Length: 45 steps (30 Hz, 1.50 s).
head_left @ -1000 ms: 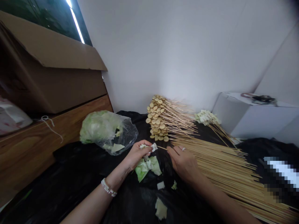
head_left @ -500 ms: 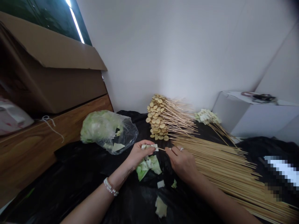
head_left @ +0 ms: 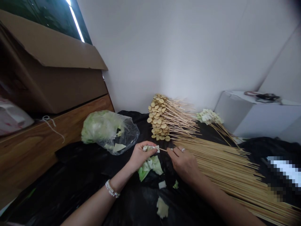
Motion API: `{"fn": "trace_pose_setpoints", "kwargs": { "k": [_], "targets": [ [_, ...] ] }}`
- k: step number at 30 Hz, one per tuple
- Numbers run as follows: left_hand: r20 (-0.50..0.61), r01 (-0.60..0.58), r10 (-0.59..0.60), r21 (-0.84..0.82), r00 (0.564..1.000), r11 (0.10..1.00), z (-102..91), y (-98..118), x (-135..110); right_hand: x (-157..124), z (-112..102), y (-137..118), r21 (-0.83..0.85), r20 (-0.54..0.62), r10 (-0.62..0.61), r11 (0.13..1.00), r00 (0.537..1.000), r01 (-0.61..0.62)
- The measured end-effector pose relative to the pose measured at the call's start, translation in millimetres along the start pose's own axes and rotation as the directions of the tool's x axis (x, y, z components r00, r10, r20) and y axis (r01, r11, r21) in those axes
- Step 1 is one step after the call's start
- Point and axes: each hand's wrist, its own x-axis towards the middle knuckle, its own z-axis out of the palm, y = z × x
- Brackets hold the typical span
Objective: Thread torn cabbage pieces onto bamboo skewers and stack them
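Observation:
Pale cabbage pieces (head_left: 150, 147) are pinched between the thumb and fingers of my left hand (head_left: 140, 154). A thin wooden skewer (head_left: 163, 150) runs out of them to the right, and my right hand (head_left: 183, 160) is closed around it. Just below my left hand lie loose green cabbage leaves (head_left: 154, 165). Smaller cabbage scraps (head_left: 162, 185) and a larger pale piece (head_left: 162, 207) rest on the black plastic sheet (head_left: 131, 204). Part of the skewer is hidden inside the cabbage and under my right fingers.
A clear bag of cabbage (head_left: 103, 127) sits at left. Skewered round slices (head_left: 158, 116) are stacked by the wall, with loose bare skewers (head_left: 223, 166) spread at right. Finished cabbage skewers (head_left: 209, 116) lie near a white box (head_left: 249, 110). A cardboard box (head_left: 68, 84) stands far left.
Both hands keep almost the same place and the same hold on the cabbage and skewer. The view has shifted very slightly.

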Motion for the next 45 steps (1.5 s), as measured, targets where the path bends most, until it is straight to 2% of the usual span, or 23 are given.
{"fn": "trace_pose_setpoints", "kwargs": {
  "k": [5, 9, 14, 17, 21, 29, 37, 45],
  "targets": [
    [-0.002, -0.009, 0.009, 0.032, 1.0, 0.999, 1.4, -2, -2, -1, -1, -1, -0.034, 0.014, -0.048, 0.998, 0.999, 0.048],
    [0.03, 0.024, -0.023, -0.013, 0.999, 1.0, 1.5, -3, -2, -2, -1, -2, -0.047, 0.007, -0.058, 0.997, 0.998, 0.058],
    [0.075, 0.035, -0.034, -0.009, 0.997, 0.999, 2.4, 3, -4, -2, 0, -5, -0.039, 0.033, -0.09, 0.995, 0.995, 0.091],
    [0.105, 0.04, -0.038, -0.017, 0.994, 0.999, 2.0, 8, -5, -3, 3, -5, -0.011, 0.019, -0.061, 0.998, 0.998, 0.062],
    [0.15, 0.071, -0.055, -0.098, 0.987, 0.993, -0.9, 12, -4, -3, 6, -4, 0.011, 0.036, -0.033, 0.999, 0.999, 0.032],
    [0.134, 0.166, -0.134, -0.262, 0.982, 0.951, -7.2, 7, 0, -3, 6, 0, 0.072, 0.038, 0.005, 0.997, 0.999, -0.008],
    [0.117, 0.146, -0.12, -0.245, 0.986, 0.958, -6.3, 9, 0, -4, 8, 2, 0.143, 0.011, -0.038, 0.989, 0.999, 0.036],
    [0.15, 0.154, -0.123, -0.217, 0.981, 0.964, -4.4, 10, -2, -2, 7, 2, 0.179, 0.017, -0.067, 0.982, 0.998, 0.063]
  ]
}}
